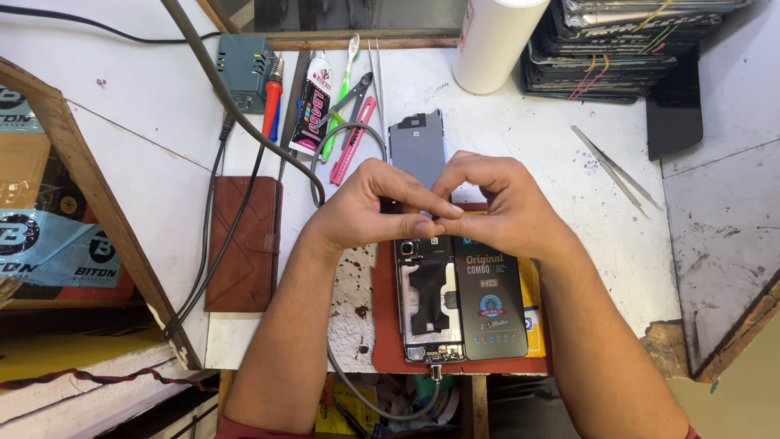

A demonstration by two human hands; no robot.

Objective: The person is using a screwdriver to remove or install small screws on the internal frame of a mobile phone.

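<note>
Brightness: bright, even, apparently from overhead.
Shadows: soft, short, under both hands and along the tweezers (617,169).
Glare: mild on the white bottle (494,41).
Focus: centre sharp; fingertip contact hard to resolve.
Edges: slight wide-angle bending.

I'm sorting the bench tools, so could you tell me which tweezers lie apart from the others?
The silver tweezers right of the hands; the other pair lies among the tools.

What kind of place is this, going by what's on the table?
Most likely a phone repair bench. An opened phone lies under the left hand and right hand, with tweezers beside them and a stack of phones at the back.
</note>
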